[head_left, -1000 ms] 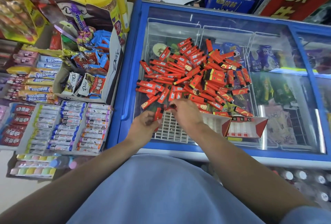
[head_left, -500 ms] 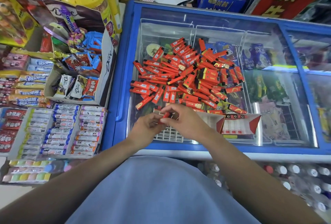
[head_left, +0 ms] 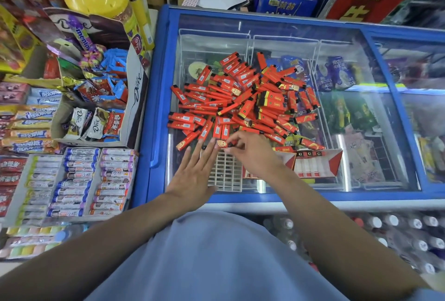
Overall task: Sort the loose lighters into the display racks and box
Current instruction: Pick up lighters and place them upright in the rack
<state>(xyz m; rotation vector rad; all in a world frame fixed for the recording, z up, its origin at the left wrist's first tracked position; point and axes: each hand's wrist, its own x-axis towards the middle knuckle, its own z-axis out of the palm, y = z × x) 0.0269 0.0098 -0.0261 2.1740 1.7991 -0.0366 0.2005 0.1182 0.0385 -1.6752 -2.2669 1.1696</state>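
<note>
Head view: right hand point(head_left: 250, 153) pinches 1 red lighter point(head_left: 222, 143) at the near edge of the loose pile point(head_left: 243, 98) on the freezer lid point(head_left: 337, 33); left hand point(head_left: 192, 175) lies flat, fingers spread, holding nothing, beside the white rack point(head_left: 225, 172). Box point(head_left: 313, 163) sits just right. Best approach, prob. — steady the rack w/ the left, turn the lighter upright, drop it in an empty cell.

The loose lighters point(head_left: 243, 103) lie heaped on the freezer lid point(head_left: 277, 35). Nearer the person stands the rack point(head_left: 226, 175), with the box point(head_left: 313, 163) to its right.
</note>
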